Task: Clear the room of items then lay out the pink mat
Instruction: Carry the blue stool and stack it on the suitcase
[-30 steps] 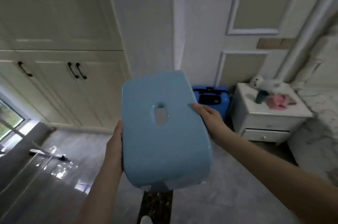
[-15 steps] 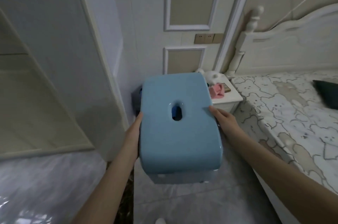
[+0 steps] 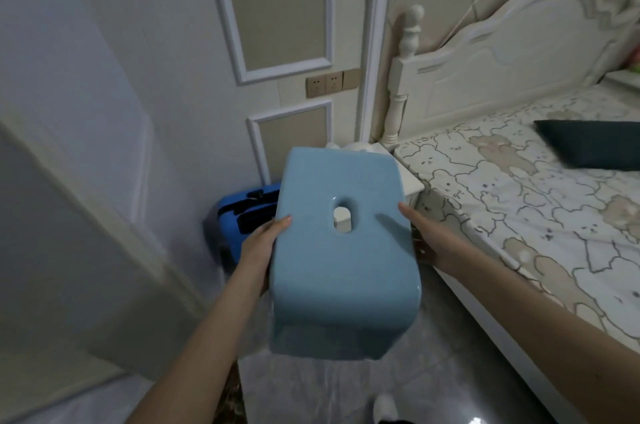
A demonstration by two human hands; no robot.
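Note:
A light blue plastic stool [image 3: 341, 250] with an oval hole in its seat is carried in the air in front of me. My left hand [image 3: 261, 243] grips its left side, thumb on top. My right hand [image 3: 427, 238] grips its right side, fingers curled underneath. The stool hides most of the white nightstand [image 3: 410, 183] behind it. No pink mat shows in this view.
A blue suitcase [image 3: 242, 215] stands on the floor against the panelled wall, left of the nightstand. A bed [image 3: 519, 202] with a bear-print sheet and a dark pillow [image 3: 595, 143] fills the right side. A white cabinet side [image 3: 86, 198] stands on the left. Grey floor lies below.
My view has swung right, from the wardrobe doors to the bed and headboard. Both hands keep the same hold on the stool, which now sits nearer the nightstand.

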